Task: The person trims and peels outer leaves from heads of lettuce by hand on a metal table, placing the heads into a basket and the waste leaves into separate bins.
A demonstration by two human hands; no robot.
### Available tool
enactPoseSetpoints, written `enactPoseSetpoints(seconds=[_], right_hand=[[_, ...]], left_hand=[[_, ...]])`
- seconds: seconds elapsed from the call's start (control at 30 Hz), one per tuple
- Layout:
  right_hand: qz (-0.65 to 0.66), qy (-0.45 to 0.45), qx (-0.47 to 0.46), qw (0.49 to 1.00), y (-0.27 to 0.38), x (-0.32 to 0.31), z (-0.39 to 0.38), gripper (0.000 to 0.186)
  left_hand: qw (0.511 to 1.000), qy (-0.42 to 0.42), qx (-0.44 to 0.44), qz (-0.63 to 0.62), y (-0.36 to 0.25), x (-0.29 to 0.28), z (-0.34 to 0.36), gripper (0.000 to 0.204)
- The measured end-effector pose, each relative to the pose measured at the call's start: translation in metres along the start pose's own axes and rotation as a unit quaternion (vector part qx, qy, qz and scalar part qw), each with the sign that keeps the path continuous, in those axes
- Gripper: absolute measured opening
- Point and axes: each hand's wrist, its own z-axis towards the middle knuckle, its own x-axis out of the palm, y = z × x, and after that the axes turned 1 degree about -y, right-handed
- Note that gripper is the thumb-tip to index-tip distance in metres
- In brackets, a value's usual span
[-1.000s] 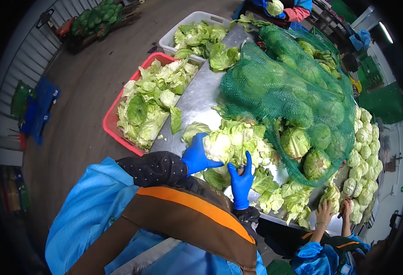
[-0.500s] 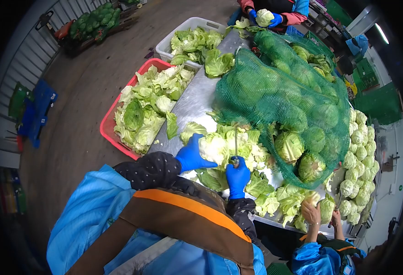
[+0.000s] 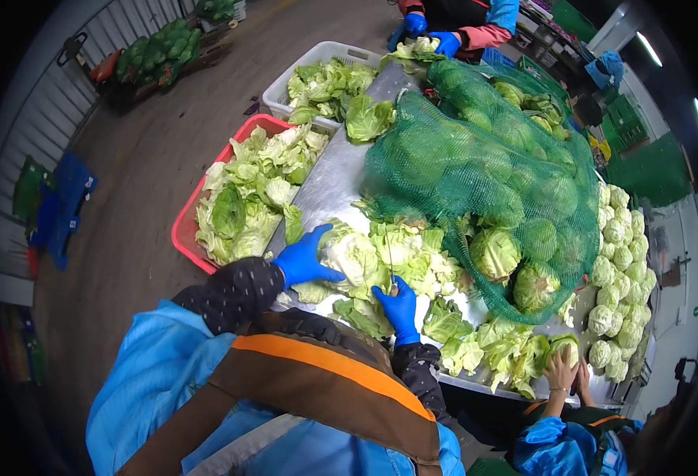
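Note:
My left hand (image 3: 305, 260), in a blue glove, cups the left side of a pale green cabbage (image 3: 351, 263), thumb and fingers spread around it. The cabbage is at the table's near edge among loose leaves. In my right hand (image 3: 399, 309), also blue-gloved, is a knife (image 3: 390, 252); the fingers wrap its handle and the thin blade points away from me, just right of the cabbage. Cut leaves (image 3: 419, 258) lie beyond and to the right of the knife.
A green mesh sack of cabbages (image 3: 484, 170) covers the table's middle. Leaves fill a red crate (image 3: 186, 230) and a white crate (image 3: 273, 97) at the left. Trimmed cabbages (image 3: 623, 278) are stacked at right. Co-workers' hands (image 3: 561, 371) and gloved hands (image 3: 446, 43) work at near right and far side.
Both my hands have moved slightly left, and the cabbage and knife with them; a gap shows between blade and cabbage. The far co-worker's cabbage has come down to the table.

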Motion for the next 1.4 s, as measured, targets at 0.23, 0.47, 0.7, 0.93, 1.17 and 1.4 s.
enactPoseSetpoints(seconds=[0.23,0.47,0.7,0.93,1.17,1.4], right_hand=[[-0.149,-0.058,0.033,0.987,0.014,0.008,0.005,0.035],[-0.179,-0.099,0.028,0.978,0.006,-0.013,-0.003,0.04],[0.071,-0.072,-0.148,0.984,0.063,-0.07,-0.047,0.075],[0.192,0.077,-0.017,0.978,0.051,-0.043,-0.027,0.083],[0.043,0.001,-0.011,0.999,0.05,-0.052,-0.035,0.081],[-0.178,-0.048,-0.026,0.983,0.044,-0.057,-0.081,0.071]], left_hand=[[0.911,-0.098,0.177,0.36,-0.018,0.037,0.027,0.095],[0.861,0.098,-0.156,-0.473,-0.033,-0.008,-0.014,0.062],[0.745,0.146,-0.193,-0.622,0.002,0.034,-0.038,0.064],[0.927,0.202,-0.256,-0.182,-0.052,0.035,-0.042,0.062],[0.918,0.03,0.163,0.361,-0.036,0.07,0.023,0.118],[0.909,-0.011,0.087,0.409,-0.043,0.097,0.028,0.123]])
